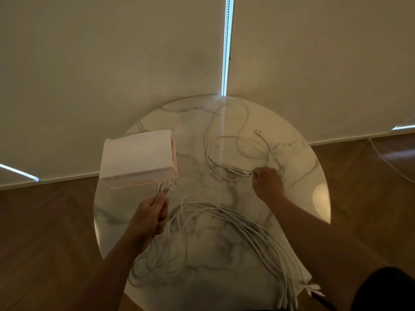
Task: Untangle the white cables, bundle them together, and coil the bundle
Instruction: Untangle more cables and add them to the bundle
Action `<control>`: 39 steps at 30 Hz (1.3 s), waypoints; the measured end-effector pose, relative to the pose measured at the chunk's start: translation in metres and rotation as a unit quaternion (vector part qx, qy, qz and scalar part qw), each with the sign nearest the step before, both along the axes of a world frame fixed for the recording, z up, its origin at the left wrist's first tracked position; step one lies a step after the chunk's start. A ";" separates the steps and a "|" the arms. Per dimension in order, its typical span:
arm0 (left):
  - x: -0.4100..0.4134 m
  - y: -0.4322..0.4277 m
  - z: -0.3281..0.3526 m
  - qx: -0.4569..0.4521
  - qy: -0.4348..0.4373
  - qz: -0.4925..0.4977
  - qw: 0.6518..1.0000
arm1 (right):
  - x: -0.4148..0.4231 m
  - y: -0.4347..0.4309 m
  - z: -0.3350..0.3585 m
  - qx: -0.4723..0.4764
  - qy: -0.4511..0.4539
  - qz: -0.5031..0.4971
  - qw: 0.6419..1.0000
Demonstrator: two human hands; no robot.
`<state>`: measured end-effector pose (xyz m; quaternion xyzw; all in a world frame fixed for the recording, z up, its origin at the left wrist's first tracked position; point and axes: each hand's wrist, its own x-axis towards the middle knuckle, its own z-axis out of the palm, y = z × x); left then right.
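Across mid-frame, left hand is gripping bundle ends aligned; right hand is pinching loose cable, likely for adding.

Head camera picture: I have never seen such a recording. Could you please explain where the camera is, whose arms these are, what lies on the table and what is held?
There is no machine here. A person wears one wide camera on the head, so it looks down along their own two arms. The round marble table carries a white and pink box at its left. The left hand grips a bundle of white cables near its plug ends; the rest of the bundle runs across the table and hangs over the near edge. The right hand pinches the end of a loose white cable, which lies in loops on the far side.
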<state>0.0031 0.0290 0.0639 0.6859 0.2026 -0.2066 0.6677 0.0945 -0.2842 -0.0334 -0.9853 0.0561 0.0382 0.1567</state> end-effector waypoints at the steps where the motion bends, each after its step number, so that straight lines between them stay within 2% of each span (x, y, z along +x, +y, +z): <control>1: 0.000 -0.001 -0.001 -0.003 0.007 0.004 1.000 | 0.013 0.002 -0.001 -0.011 0.004 0.002 1.000; 5: -0.002 -0.003 -0.001 -0.033 0.029 0.027 0.999 | 0.042 0.013 -0.019 -0.077 0.079 0.018 0.994; 8: -0.003 -0.004 0.001 -0.078 0.044 0.047 0.995 | 0.047 0.021 -0.030 -0.072 0.107 -0.003 0.992; 12: -0.005 0.002 0.002 -0.085 0.039 0.066 0.993 | 0.050 0.020 -0.033 -0.035 0.104 -0.033 0.993; 15: -0.007 0.005 0.005 -0.060 0.004 0.066 0.996 | 0.060 0.015 -0.022 0.090 0.061 -0.075 0.991; 17: -0.009 0.007 0.008 -0.039 -0.027 0.061 0.997 | 0.066 0.011 -0.003 0.225 0.020 -0.151 0.962; 20: -0.010 0.011 0.012 -0.033 -0.055 0.056 0.996 | 0.064 0.010 0.044 0.445 -0.017 -0.242 0.862; 22: -0.009 0.012 0.013 -0.037 -0.061 0.054 0.996 | 0.064 0.010 0.083 0.547 -0.039 -0.246 0.799; 23: -0.010 0.012 0.014 -0.037 -0.064 0.051 0.996 | 0.064 0.011 0.105 0.576 -0.054 -0.229 0.783; 26: -0.011 0.009 0.017 -0.035 -0.079 0.046 0.995 | 0.072 0.014 0.170 0.591 -0.123 -0.155 0.782; 29: -0.013 0.005 0.024 -0.048 -0.082 0.047 0.994 | 0.076 0.014 0.220 0.557 -0.197 -0.109 0.800; 33: -0.015 -0.001 0.033 -0.054 -0.083 0.037 0.994 | 0.067 0.010 0.215 0.439 -0.211 -0.120 0.865; 34: -0.016 -0.002 0.034 -0.055 -0.083 0.036 0.994 | 0.061 0.010 0.209 0.438 -0.202 -0.128 0.867; 37: -0.016 -0.006 0.038 -0.044 -0.089 0.033 0.994 | 0.045 0.011 0.200 0.536 -0.168 -0.129 0.817; 39: -0.016 -0.008 0.039 -0.031 -0.092 0.035 0.995 | 0.035 0.016 0.197 0.541 -0.171 -0.114 0.815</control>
